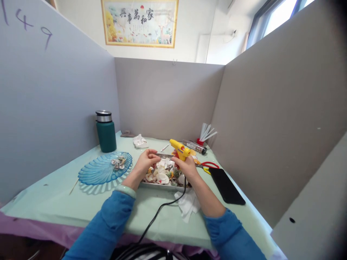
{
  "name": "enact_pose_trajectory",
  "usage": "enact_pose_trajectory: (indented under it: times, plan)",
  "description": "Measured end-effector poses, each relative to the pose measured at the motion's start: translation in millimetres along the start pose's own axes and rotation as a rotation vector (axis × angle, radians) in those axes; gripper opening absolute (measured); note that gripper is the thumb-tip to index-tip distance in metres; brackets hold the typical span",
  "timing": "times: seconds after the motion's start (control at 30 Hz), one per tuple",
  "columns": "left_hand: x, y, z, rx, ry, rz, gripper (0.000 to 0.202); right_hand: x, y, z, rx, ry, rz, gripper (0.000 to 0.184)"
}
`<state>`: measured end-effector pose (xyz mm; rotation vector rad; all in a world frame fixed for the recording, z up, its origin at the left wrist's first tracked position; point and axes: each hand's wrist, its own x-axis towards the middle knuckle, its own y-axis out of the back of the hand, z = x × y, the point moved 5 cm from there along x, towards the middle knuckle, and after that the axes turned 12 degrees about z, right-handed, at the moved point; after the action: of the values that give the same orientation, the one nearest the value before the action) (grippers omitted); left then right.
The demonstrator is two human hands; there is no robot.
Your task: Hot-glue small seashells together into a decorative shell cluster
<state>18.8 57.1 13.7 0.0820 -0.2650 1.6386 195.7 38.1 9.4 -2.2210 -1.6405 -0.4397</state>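
My right hand [187, 167] is wrapped round a yellow hot glue gun [180, 148], its black cord [159, 208] trailing down to the table's front edge. Just left of it, my left hand [146, 162] is closed in a pinch; what its fingertips hold, if anything, is too small to make out. Both hands hover over a metal tray [159, 186] filled with mixed seashells [163, 177]. To the left lies a blue, scallop-shaped plate [93, 172], with a cluster of small shells [118, 162] on its right part.
A green bottle [106, 133] stands behind the plate, near crumpled tissue [140, 141]. At right are scissors [210, 165], a black phone [227, 186], a clear tube [194, 146] and glue sticks [206, 133]. White tissue [188, 206] lies before the tray. Grey partitions [170, 97] enclose the table.
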Motion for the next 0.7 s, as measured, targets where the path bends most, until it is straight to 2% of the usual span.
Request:
enact_pose_trajectory:
  times: [0.23, 0.43, 0.53, 0.6, 0.7]
  plan:
    - [2, 1.1, 0, -0.026, -0.007, 0.02, 0.045, -3, -3, -3, 0.009, -0.003, -0.027, 0.03]
    - [4, 0.8, -2, 0.01, -0.032, -0.008, 0.047, -2, -4, -3, 0.023, -0.003, -0.012, 0.029]
    - [9, 5.8, -4, 0.199, -0.103, 0.026, 0.043, 0, 1, -3, 0.017, -0.022, 0.067, 0.028]
    - [12, 9.6, -4, 0.447, -0.242, 0.078, 0.039, 3, 6, -2, 0.023, -0.055, 0.149, 0.028]
    - [12, 5.5, -11, 0.853, -0.385, 0.024, 0.031, 5, 10, 1, 0.048, -0.089, 0.232, 0.028]
